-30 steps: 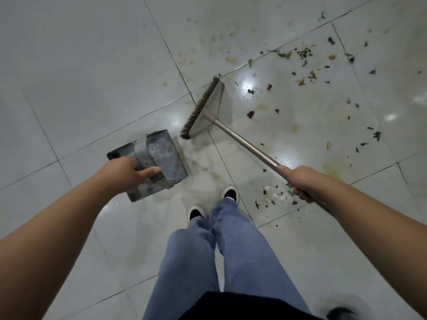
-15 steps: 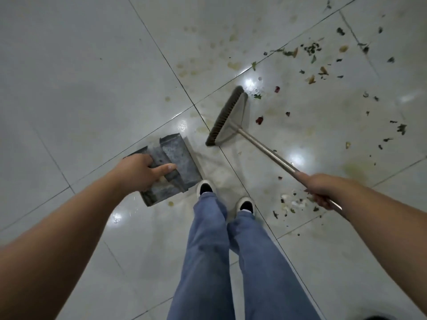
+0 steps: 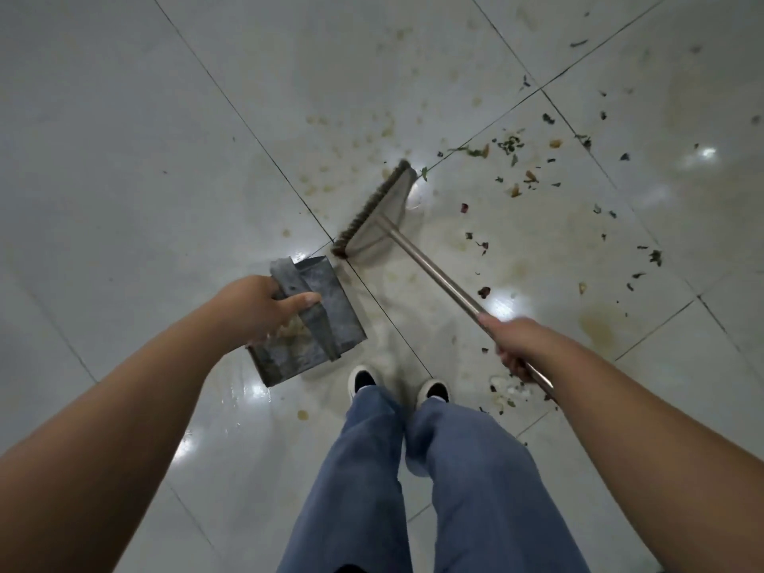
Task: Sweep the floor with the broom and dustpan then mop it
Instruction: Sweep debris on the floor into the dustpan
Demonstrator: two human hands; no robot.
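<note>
Metal dustpan (image 3: pixel 318 320) gripped in left hand (image 3: pixel 252 308), one broom (image 3: pixel 417 246) in right hand's (image 3: pixel 516 345) curled fingers

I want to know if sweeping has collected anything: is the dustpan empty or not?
Not empty. The dustpan, held by the left hand, shows pale yellowish debris inside near its handle.

Blue jeans (image 3: pixel 434 490), black-and-white shoes (image 3: pixel 432 392)

Dim, cool overhead light. The glossy floor (image 3: pixel 124 159) throws back small white glare spots at six o'clock and three o'clock. The broom (image 3: pixel 374 217) head smears with motion blur. Wide-angle bending stretches both forearms toward the lower corners.
</note>
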